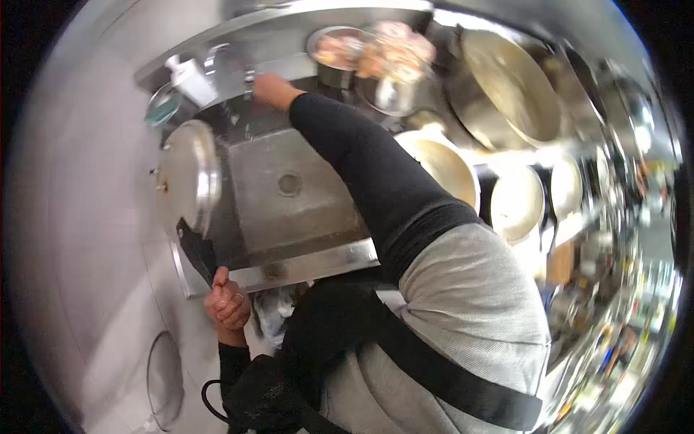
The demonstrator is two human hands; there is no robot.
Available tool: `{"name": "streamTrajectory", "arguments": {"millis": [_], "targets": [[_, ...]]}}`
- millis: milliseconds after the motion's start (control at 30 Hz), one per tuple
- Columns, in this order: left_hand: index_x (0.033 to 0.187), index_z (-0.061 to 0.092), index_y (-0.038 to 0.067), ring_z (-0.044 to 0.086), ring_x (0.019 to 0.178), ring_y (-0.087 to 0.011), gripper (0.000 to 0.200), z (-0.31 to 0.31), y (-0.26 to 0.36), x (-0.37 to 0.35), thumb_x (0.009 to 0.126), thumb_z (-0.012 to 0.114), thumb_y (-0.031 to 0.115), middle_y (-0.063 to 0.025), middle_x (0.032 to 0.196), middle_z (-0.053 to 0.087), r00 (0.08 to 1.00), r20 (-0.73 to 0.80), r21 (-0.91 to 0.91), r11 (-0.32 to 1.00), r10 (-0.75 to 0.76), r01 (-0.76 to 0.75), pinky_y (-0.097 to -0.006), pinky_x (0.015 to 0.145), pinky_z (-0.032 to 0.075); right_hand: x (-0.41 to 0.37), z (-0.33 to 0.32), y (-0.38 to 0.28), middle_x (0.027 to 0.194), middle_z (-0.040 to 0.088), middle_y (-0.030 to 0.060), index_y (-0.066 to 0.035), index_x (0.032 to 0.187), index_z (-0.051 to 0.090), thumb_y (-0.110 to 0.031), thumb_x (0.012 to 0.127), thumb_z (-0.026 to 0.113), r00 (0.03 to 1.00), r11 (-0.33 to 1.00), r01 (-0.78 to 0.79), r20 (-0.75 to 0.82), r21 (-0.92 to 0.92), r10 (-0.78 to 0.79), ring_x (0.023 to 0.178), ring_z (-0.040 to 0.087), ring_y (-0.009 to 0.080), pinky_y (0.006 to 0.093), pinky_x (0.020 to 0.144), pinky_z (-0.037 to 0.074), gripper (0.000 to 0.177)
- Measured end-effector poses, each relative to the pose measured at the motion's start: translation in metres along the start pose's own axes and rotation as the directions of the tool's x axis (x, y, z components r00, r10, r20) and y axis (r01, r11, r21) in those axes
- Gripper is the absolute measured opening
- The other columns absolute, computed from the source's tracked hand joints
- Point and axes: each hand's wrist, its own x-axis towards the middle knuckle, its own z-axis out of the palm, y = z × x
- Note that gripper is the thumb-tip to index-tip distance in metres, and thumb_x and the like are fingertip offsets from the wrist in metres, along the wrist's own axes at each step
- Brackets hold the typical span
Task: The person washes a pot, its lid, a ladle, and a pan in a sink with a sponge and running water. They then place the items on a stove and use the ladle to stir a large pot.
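My left hand point(228, 307) is closed round the black handle point(196, 249) of a round, silver metal lid point(186, 177). The lid is tilted over the left side of the metal sink point(289, 217). At the sink's far edge, my right hand point(273, 91) is closed at the chrome tap point(249, 83); its fingers are blurred and partly hidden. Small bright streaks show on the dark surface below the tap.
Behind the sink stand a white bottle point(191, 81) and a metal container point(170, 105). Bowls of pale pink food point(394, 54), a large steel pot point(506, 87) and pale pans point(517, 202) are to the right. A round-rimmed object point(166, 380) is at lower left.
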Motion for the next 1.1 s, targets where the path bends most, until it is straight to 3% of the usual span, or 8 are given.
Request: {"name": "streamTrajectory", "arguments": {"millis": [167, 433, 533, 567, 700, 767, 967, 1100], "targets": [[0.088, 0.033, 0.013, 0.041, 0.040, -0.0109, 0.016, -0.007, -0.018, 0.032, 0.103, 0.039, 0.011, -0.0020, 0.059, 0.040, 0.970, 0.229, -0.228, 0.964, -0.087, 0.140, -0.0259, 0.034, 0.038, -0.095, -0.121, -0.099, 0.115, 0.068, 0.0190, -0.004, 0.110, 0.070, -0.031, 0.086, 0.058, 0.922, 0.986, 0.002, 0.383, -0.167, 0.063, 0.107, 0.064, 0.0369, 0.0500, 0.088, 0.051, 0.038], [0.085, 0.031, 0.013, 0.038, 0.042, -0.0076, 0.022, -0.033, -0.018, 0.047, 0.103, 0.042, 0.009, 0.0008, 0.057, 0.037, 0.950, 0.158, -0.200, 0.933, -0.270, 0.298, -0.0232, 0.037, 0.031, -0.340, -0.347, -0.088, 0.123, 0.066, 0.0145, -0.006, 0.127, 0.061, -0.029, 0.091, 0.067, 0.968, 0.985, -0.160, -0.184, 0.060, 0.168, 0.114, 0.063, 0.0314, 0.0389, 0.097, 0.049, 0.044], [0.085, 0.032, 0.012, 0.038, 0.042, -0.0073, 0.021, -0.035, -0.027, 0.039, 0.103, 0.043, 0.009, 0.0012, 0.057, 0.038, 0.952, 0.158, -0.265, 0.917, -0.262, 0.297, -0.0231, 0.038, 0.032, -0.486, -0.382, 0.070, 0.125, 0.064, 0.0178, -0.014, 0.117, 0.066, -0.038, 0.099, 0.052, 0.988, 0.798, -0.005, -0.128, -0.602, -0.090, 0.112, 0.061, 0.0224, 0.0424, 0.094, 0.047, 0.033], [0.085, 0.032, 0.012, 0.038, 0.043, -0.0088, 0.021, -0.043, -0.027, 0.033, 0.104, 0.040, 0.010, 0.0004, 0.059, 0.037, 0.954, 0.162, -0.263, 0.921, -0.252, 0.288, -0.0246, 0.039, 0.033, -0.523, -0.402, 0.038, 0.119, 0.067, 0.0164, -0.006, 0.125, 0.063, -0.029, 0.090, 0.067, 0.801, 0.812, -0.564, -0.337, -0.146, 0.496, 0.109, 0.066, 0.0315, 0.0392, 0.093, 0.051, 0.042], [0.086, 0.032, 0.011, 0.037, 0.043, -0.0106, 0.021, -0.037, -0.049, 0.006, 0.107, 0.034, 0.015, 0.0001, 0.060, 0.034, 0.956, -0.020, -0.098, 0.952, -0.294, 0.291, -0.0251, 0.039, 0.034, -0.798, -0.329, 0.240, 0.096, 0.071, 0.0165, -0.002, 0.107, 0.069, -0.022, 0.087, 0.064, 0.825, 0.496, -0.443, -0.123, -0.747, 0.551, 0.081, 0.069, 0.0260, 0.0382, 0.075, 0.054, 0.029], [0.087, 0.033, 0.011, 0.036, 0.042, -0.0106, 0.021, -0.031, -0.066, -0.008, 0.107, 0.033, 0.016, 0.0002, 0.059, 0.033, 0.953, -0.107, -0.004, 0.959, -0.283, 0.284, -0.0247, 0.039, 0.035, -0.823, -0.298, 0.204, 0.101, 0.071, 0.0184, -0.001, 0.114, 0.066, -0.021, 0.084, 0.067, 0.354, 0.345, -0.934, -0.121, -0.090, 0.927, 0.088, 0.070, 0.0276, 0.0368, 0.077, 0.055, 0.036], [0.094, 0.040, 0.014, 0.043, 0.042, -0.0117, 0.016, -0.014, -0.147, -0.029, 0.107, 0.037, 0.022, -0.0004, 0.059, 0.042, 0.920, -0.293, 0.457, 0.808, -0.259, 0.373, -0.0226, 0.040, 0.038, -0.862, -0.224, 0.247, 0.107, 0.069, 0.0240, -0.002, 0.117, 0.065, -0.035, 0.081, 0.073, 0.369, 0.405, -0.914, -0.364, 0.025, 0.855, 0.105, 0.064, 0.0385, 0.0468, 0.097, 0.048, 0.050], [0.102, 0.043, 0.013, 0.042, 0.040, -0.0130, 0.015, -0.050, -0.206, 0.008, 0.103, 0.045, 0.028, -0.0009, 0.059, 0.042, 0.666, 0.176, 0.388, 0.673, -0.725, 0.630, -0.0300, 0.039, 0.037, -0.864, -0.246, 0.217, 0.109, 0.068, 0.0241, -0.006, 0.116, 0.067, -0.040, 0.084, 0.069, 0.499, 0.463, -0.866, -0.379, -0.188, 0.779, 0.107, 0.062, 0.0412, 0.0474, 0.096, 0.048, 0.047]]}}
